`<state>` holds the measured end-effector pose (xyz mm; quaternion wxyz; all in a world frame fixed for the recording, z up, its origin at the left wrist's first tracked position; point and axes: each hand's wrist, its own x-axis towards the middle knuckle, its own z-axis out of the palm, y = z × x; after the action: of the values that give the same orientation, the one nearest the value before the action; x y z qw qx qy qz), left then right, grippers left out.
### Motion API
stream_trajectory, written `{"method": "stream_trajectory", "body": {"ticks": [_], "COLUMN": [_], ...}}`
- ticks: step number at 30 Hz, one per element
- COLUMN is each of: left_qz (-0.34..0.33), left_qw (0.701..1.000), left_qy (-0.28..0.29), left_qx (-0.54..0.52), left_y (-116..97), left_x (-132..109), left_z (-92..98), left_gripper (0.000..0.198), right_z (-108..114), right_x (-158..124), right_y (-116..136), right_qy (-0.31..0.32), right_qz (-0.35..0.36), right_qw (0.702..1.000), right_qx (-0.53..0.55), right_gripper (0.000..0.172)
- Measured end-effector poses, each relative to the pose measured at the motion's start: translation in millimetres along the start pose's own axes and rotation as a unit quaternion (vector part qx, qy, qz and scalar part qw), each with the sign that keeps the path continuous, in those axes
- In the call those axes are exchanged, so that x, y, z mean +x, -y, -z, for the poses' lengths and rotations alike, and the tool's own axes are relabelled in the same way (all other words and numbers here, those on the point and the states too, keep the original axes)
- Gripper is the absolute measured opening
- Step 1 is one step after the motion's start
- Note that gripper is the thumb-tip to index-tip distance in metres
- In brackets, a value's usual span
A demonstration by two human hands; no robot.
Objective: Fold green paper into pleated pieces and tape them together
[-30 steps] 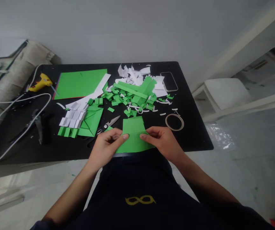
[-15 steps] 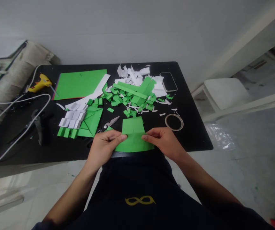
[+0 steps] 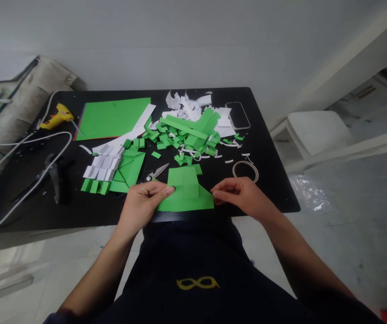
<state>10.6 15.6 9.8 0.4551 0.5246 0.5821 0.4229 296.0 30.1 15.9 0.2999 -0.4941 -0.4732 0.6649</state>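
A folded green paper piece (image 3: 185, 191) lies at the near edge of the black table (image 3: 28, 198). My left hand (image 3: 143, 201) pinches its left side, thumb on top. My right hand (image 3: 242, 195) sits at the paper's right corner with the fingers curled together, fingertips touching the paper's edge. Scissors (image 3: 154, 173) lie just beyond my left hand. A folded green and white paper assembly (image 3: 115, 171) rests to the left of them.
A heap of green and white paper scraps (image 3: 188, 130) covers the table's middle. A green sheet (image 3: 112, 118) and a yellow glue gun (image 3: 55, 116) with white cable lie at the back left. A tape ring (image 3: 245, 171) and a phone (image 3: 237, 114) are on the right. A white chair (image 3: 318, 130) stands beside the table.
My right hand slid rightwards from the paper's middle to its right corner. The paper shifted slightly left and now lies flatter, showing a central folded flap.
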Motion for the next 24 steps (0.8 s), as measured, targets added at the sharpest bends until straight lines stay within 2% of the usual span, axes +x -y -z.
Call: {"method": "stream_trajectory", "body": {"ticks": [3, 7, 12, 18, 24], "left_qz": [0.005, 0.008, 0.009, -0.003, 0.015], "left_qw": [1.0, 0.998, 0.997, 0.994, 0.989], "left_qy": [0.015, 0.055, 0.08, 0.109, 0.148], "left_qx": [0.005, 0.003, -0.009, 0.01, 0.019], "left_y": [-1.6, -4.1, -3.0, 1.4, -2.4], "left_x": [-1.7, -6.8, -9.7, -9.2, -5.9], "left_z": [-2.2, -12.4, -18.1, -6.0, 16.9], "left_gripper": [0.027, 0.029, 0.027, 0.022, 0.02], "right_z": [-5.2, -27.6, -42.5, -37.9, -31.8], "right_x": [2.1, 4.8, 7.7, 7.3, 7.7], "right_y": [2.4, 1.4, -3.4, -0.7, 2.6], "right_qy": [0.0, 0.065, 0.02, -0.008, -0.043], "right_qz": [0.012, -0.002, -0.004, 0.004, 0.009], "right_qw": [1.0, 0.997, 0.998, 1.0, 0.998], "right_qx": [0.01, 0.046, 0.063, 0.03, 0.038], "right_gripper": [0.035, 0.035, 0.034, 0.032, 0.035]}}
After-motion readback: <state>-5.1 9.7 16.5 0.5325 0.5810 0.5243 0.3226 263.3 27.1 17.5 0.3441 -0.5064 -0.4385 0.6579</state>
